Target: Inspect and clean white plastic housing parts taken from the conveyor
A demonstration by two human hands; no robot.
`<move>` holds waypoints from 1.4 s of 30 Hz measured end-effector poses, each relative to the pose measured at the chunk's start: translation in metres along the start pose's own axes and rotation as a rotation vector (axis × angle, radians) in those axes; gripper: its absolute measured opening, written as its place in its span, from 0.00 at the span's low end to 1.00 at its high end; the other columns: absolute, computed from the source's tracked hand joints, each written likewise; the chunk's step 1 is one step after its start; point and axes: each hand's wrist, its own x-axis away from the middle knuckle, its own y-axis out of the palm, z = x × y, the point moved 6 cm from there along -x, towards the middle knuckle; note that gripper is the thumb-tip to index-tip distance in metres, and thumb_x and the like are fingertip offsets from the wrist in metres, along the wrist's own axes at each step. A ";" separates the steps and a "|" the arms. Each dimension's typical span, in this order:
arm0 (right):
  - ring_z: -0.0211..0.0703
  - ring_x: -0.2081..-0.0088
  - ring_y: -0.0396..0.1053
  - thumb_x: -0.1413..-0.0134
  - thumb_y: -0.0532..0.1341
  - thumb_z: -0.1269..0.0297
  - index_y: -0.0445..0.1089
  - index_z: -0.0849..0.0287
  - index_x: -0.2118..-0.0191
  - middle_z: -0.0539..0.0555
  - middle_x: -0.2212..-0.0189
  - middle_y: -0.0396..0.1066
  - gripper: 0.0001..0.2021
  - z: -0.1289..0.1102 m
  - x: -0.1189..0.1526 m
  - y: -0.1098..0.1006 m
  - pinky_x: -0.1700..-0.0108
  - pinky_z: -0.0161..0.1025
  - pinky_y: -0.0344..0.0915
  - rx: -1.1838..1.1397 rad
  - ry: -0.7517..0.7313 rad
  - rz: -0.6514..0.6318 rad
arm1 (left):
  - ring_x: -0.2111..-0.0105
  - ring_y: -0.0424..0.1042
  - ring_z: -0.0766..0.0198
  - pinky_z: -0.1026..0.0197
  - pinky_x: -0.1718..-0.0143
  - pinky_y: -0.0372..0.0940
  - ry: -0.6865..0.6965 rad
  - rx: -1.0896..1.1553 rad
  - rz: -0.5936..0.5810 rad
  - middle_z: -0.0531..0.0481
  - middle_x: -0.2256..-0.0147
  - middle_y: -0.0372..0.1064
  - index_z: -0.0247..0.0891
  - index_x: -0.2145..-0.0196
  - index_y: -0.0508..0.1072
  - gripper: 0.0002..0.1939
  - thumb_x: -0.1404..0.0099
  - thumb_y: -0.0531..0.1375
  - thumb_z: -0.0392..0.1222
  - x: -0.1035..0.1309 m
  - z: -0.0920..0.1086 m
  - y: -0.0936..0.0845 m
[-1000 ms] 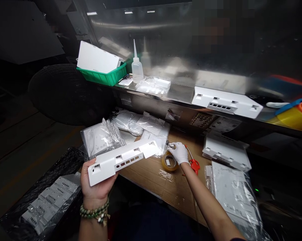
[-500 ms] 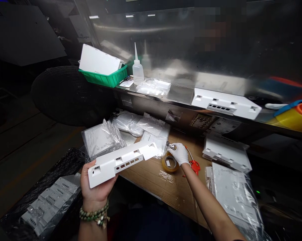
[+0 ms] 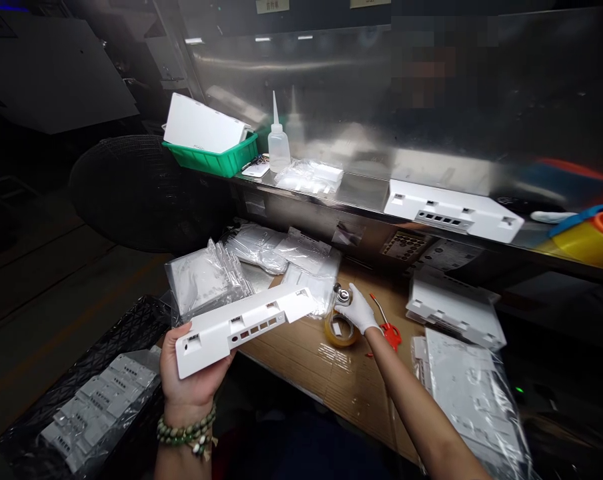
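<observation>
My left hand (image 3: 194, 380), bare with a bead bracelet at the wrist, grips one end of a white plastic housing (image 3: 246, 320). The housing is tilted and has a row of port cut-outs along its front, that face toward me. White-gloved, my right hand (image 3: 359, 312) reaches over the bench with thumb and fingers apart around a small round metal object (image 3: 342, 295). Whether it touches that object I cannot tell. Just below lies a roll of brown tape (image 3: 342, 339). Red-handled scissors (image 3: 391, 335) lie right of the glove.
Bagged white parts (image 3: 201, 277) are piled at the bench's left rear, others (image 3: 461, 380) at right. A black crate (image 3: 26, 407) stands lower left. The metal shelf (image 3: 361, 193) holds a green bin (image 3: 211, 160), a squeeze bottle (image 3: 279, 148) and another white housing (image 3: 451, 208).
My right thumb has spread away from the fingers beside the metal object, which has stayed in place. The left hand still holds the housing. The view has shifted slightly.
</observation>
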 end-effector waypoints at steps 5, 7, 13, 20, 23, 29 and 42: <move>0.44 0.57 0.72 0.37 0.63 0.51 0.72 0.56 0.49 0.56 0.54 0.75 0.17 0.008 -0.005 0.004 0.52 0.46 0.70 -0.106 0.038 -0.047 | 0.68 0.81 0.50 0.48 0.70 0.78 0.006 -0.019 -0.004 0.43 0.65 0.81 0.36 0.58 0.77 0.13 0.38 0.56 0.37 -0.002 0.000 -0.002; 0.43 0.57 0.72 0.34 0.61 0.51 0.72 0.56 0.49 0.56 0.53 0.74 0.16 0.011 -0.008 0.003 0.52 0.46 0.71 -0.143 0.061 -0.042 | 0.67 0.81 0.49 0.47 0.70 0.78 0.004 -0.020 0.008 0.43 0.65 0.81 0.36 0.59 0.77 0.12 0.38 0.56 0.37 -0.002 0.000 -0.003; 0.45 0.54 0.73 0.33 0.61 0.54 0.69 0.59 0.45 0.57 0.49 0.72 0.18 0.014 -0.016 0.004 0.52 0.48 0.73 -0.256 0.088 0.002 | 0.69 0.81 0.49 0.47 0.72 0.78 0.005 -0.027 0.046 0.44 0.66 0.80 0.36 0.62 0.77 0.11 0.38 0.55 0.36 -0.002 0.000 -0.003; 0.44 0.56 0.72 0.34 0.61 0.51 0.71 0.58 0.48 0.57 0.52 0.73 0.18 0.015 -0.017 0.011 0.53 0.48 0.73 -0.407 0.058 0.054 | 0.67 0.81 0.49 0.46 0.72 0.78 0.030 -0.044 0.064 0.43 0.65 0.81 0.35 0.59 0.77 0.13 0.38 0.55 0.36 -0.006 0.001 -0.006; 0.48 0.58 0.73 0.43 0.67 0.51 0.73 0.52 0.52 0.56 0.58 0.75 0.17 0.017 -0.017 0.012 0.54 0.47 0.72 -0.465 0.041 0.066 | 0.68 0.81 0.50 0.46 0.72 0.78 0.024 -0.048 0.071 0.43 0.65 0.80 0.35 0.60 0.77 0.12 0.38 0.55 0.36 -0.006 0.001 -0.006; 0.51 0.58 0.74 0.51 0.72 0.56 0.74 0.53 0.55 0.55 0.63 0.77 0.17 0.025 -0.021 0.019 0.54 0.47 0.70 -0.537 0.042 0.056 | 0.68 0.80 0.49 0.46 0.72 0.78 0.026 -0.063 0.055 0.43 0.65 0.80 0.34 0.60 0.77 0.12 0.37 0.55 0.35 -0.005 0.000 -0.002; 0.46 0.52 0.74 0.34 0.62 0.56 0.71 0.61 0.47 0.57 0.49 0.73 0.16 0.051 -0.047 0.035 0.49 0.50 0.73 -0.630 -0.019 -0.158 | 0.71 0.80 0.52 0.49 0.73 0.77 0.011 0.007 0.091 0.48 0.70 0.79 0.37 0.66 0.75 0.08 0.39 0.56 0.35 -0.001 0.003 -0.003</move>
